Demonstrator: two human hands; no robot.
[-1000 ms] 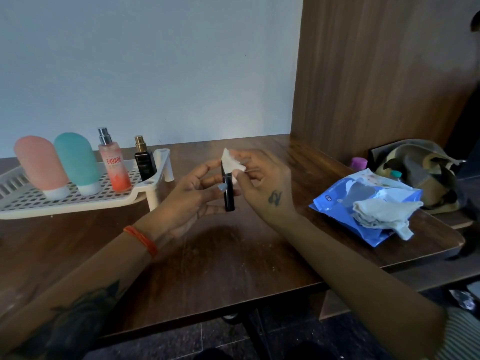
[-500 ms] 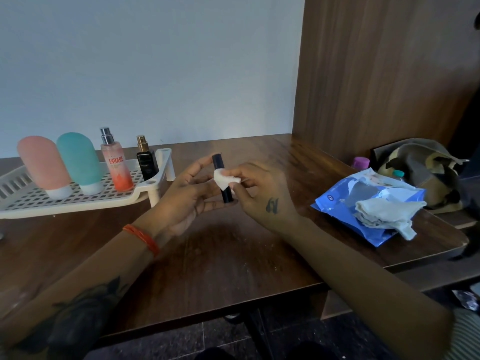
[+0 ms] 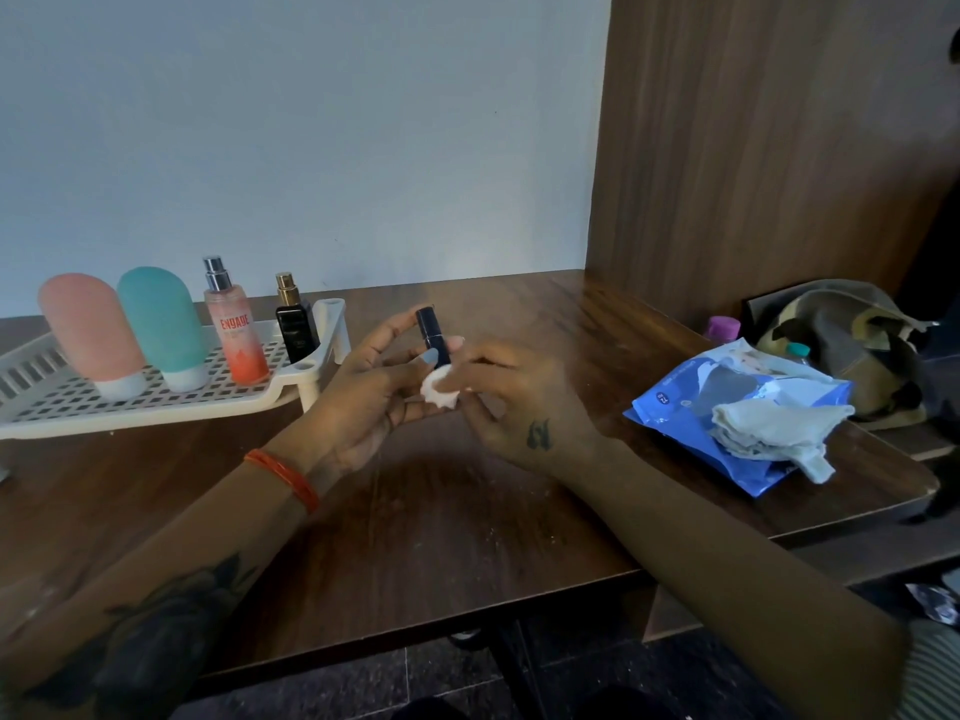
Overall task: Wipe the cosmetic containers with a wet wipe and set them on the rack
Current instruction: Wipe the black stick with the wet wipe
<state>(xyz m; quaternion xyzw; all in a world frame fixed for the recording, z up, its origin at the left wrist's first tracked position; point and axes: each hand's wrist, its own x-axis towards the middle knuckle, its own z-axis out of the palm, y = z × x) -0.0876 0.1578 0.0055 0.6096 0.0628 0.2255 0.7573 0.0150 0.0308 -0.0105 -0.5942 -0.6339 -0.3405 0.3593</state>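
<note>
1. The left hand (image 3: 363, 392) holds a dark tube (image 3: 432, 339) upright, thumb and fingers curled round its lower part, just right of the rack (image 3: 156, 407) and above the table (image 3: 415, 511).
2. The right hand (image 3: 519, 402) pinches a small white wipe (image 3: 439, 391) against the bottom of the tube, fingers bent round the wipe.
3. On the rack stand 4 containers, from the far left towards the tube: a pink bottle (image 3: 91, 330), a teal bottle (image 3: 161, 324), a spray bottle (image 3: 234, 330) marked ENGAGE, and a black bottle (image 3: 295, 324) with a gold cap.
4. Well right of the rack, past both hands, a blue wipe pack (image 3: 691, 407) lies flat with crumpled wipes (image 3: 774, 428) on it.
</note>
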